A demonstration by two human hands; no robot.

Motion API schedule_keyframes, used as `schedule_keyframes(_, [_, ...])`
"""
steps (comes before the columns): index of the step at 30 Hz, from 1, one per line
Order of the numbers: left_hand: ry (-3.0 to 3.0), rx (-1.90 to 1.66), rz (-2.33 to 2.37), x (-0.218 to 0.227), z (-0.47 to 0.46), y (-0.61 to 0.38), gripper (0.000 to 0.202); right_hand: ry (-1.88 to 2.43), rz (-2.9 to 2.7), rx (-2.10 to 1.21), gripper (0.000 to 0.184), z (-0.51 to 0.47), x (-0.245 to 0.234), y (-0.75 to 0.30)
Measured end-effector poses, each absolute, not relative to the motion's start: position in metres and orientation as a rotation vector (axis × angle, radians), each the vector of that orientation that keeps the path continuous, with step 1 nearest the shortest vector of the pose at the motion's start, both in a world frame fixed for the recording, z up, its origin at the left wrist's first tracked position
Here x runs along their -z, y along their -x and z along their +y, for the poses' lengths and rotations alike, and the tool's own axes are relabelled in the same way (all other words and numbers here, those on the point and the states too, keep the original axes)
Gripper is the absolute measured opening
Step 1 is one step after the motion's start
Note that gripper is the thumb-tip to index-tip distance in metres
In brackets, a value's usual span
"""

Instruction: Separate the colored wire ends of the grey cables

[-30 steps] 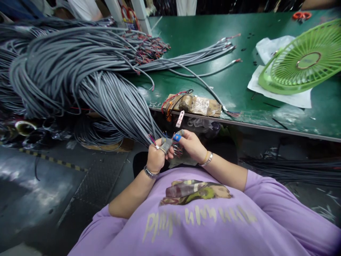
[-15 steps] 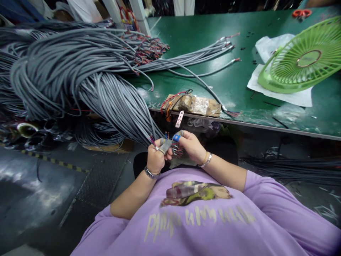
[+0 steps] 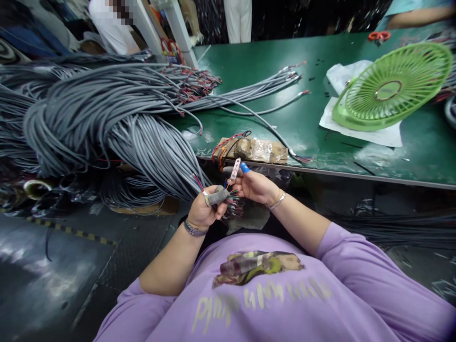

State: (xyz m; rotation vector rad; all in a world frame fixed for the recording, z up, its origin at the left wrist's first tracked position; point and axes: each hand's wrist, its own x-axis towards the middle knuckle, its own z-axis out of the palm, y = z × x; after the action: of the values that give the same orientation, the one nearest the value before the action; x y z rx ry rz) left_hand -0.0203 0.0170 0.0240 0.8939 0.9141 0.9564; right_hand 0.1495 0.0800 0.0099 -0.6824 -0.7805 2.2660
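My left hand (image 3: 206,209) is closed around the end of a grey cable, its thumb and finger wrapped in grey covers. Thin coloured wires (image 3: 233,192) fan out from that cable end, and more wire ends show just below the hand. My right hand (image 3: 258,187) is beside the wires, with its thumb and forefinger apart. A blue cover (image 3: 244,167) sits on its thumb tip. Next to these fingers, a small pinkish-white tag (image 3: 235,169) is at the bench edge. A large bundle of grey cables (image 3: 153,147) runs down from the bench to my left hand.
On the green bench (image 3: 285,114) stands a green fan (image 3: 388,90) over white paper. A cardboard-backed board (image 3: 263,149) with wires lies at the front edge. Orange-handled scissors (image 3: 379,36) lie at the back. Other people are partly visible beyond the bench.
My right hand has moved off the cable end, and its thumb and forefinger have spread upward near the tag. My left hand keeps its hold. The whole view has shifted slightly.
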Motion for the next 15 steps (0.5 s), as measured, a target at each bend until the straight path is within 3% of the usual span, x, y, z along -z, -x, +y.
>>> schedule_keyframes(7, [-0.894,-0.965,0.943,-0.025,0.026,0.006,0.037,0.889,-0.983,-1.537,0.053,0.080,0.005,-0.137])
schedule_keyframes(15, [-0.856,-0.985,0.963,-0.020,0.031,0.001,0.041,0.733,-0.683,-1.917,0.063,0.084,-0.001,-0.124])
